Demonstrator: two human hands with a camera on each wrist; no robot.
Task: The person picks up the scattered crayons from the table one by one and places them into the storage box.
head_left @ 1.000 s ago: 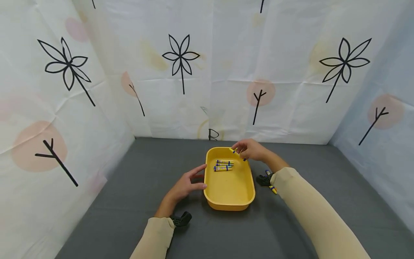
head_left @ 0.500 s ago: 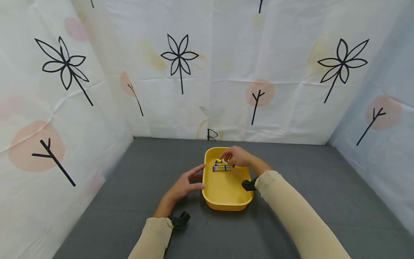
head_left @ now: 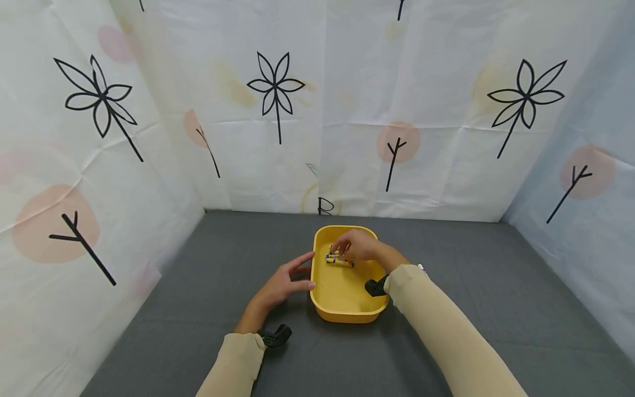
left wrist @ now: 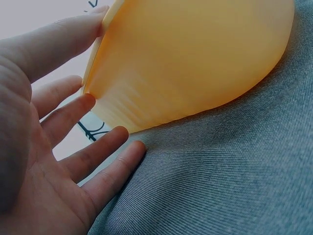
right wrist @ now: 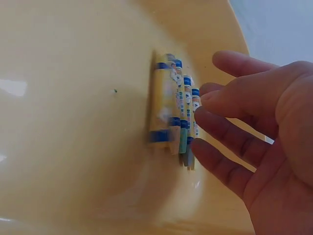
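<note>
A yellow plastic bin (head_left: 349, 302) stands in front of me. Several crayons (right wrist: 183, 105) in yellow wrappers with blue bands lie side by side in its far left part. My right hand (head_left: 360, 245) reaches over them, fingers loosely bent, with nothing between them in the right wrist view. The nearest crayon (right wrist: 162, 103) is blurred, at the edge of the row; in the head view it lies slightly tilted. On the bin's left side, my left hand (head_left: 284, 284) touches the rim with spread fingers and thumb, as the left wrist view (left wrist: 73, 152) also shows.
The bin stands on a dark grey cloth-covered table (head_left: 238, 259). One end of a crayon (head_left: 421, 268) peeks out beyond my right sleeve, on the table right of the bin. White patterned fabric (head_left: 347, 110) encloses the table at the back and sides.
My right hand has moved left from the bin's right rim, carrying a crayon, and has let it go beside the others. The left hand has stayed at the rim.
</note>
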